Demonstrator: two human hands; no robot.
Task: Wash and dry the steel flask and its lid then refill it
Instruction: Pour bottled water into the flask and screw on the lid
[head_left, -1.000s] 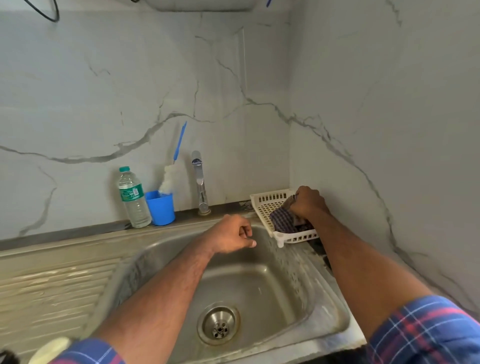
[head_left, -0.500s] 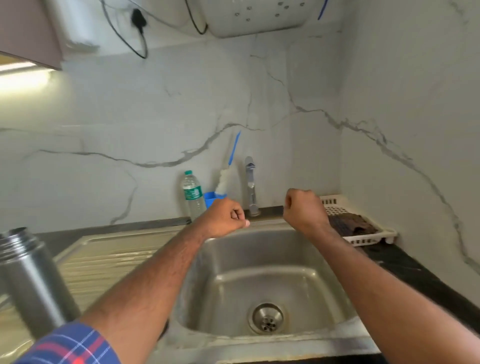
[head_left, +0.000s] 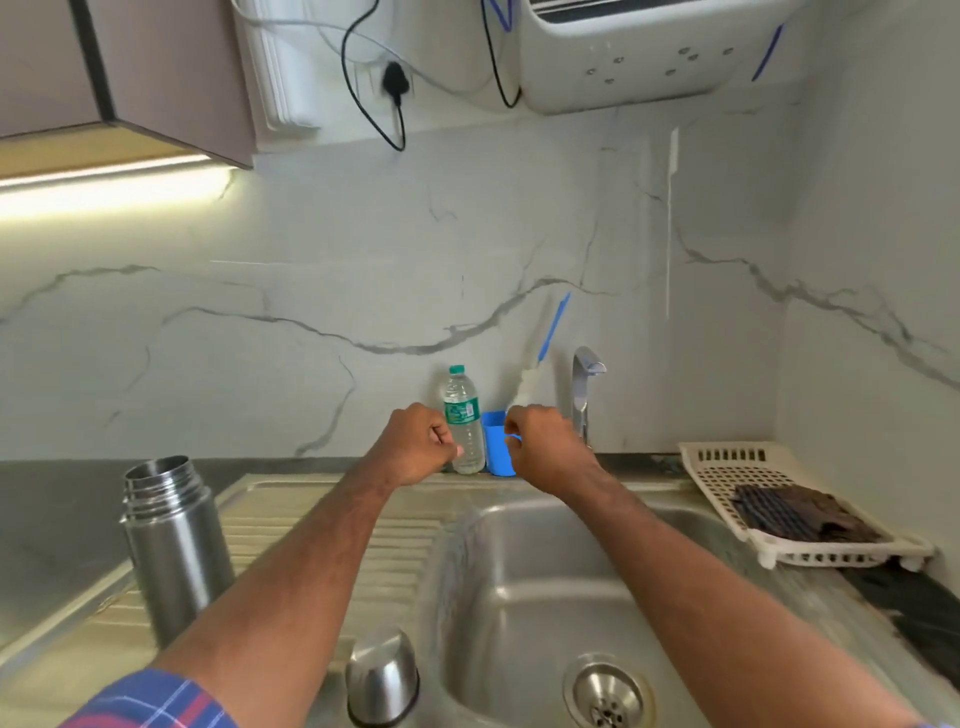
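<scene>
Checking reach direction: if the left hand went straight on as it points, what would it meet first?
Probably the plastic water bottle just beyond the left hand; depth is unclear from this single view.

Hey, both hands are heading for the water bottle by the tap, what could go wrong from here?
1. The steel flask stands open near the left forearm; a sideways sweep might knock it over.
2. The lid sits at the sink edge, under the same arm, and could be nudged into the basin.
3. The left hand and right hand crowd the water bottle and blue cup; the cup with its brush may tip.
</scene>
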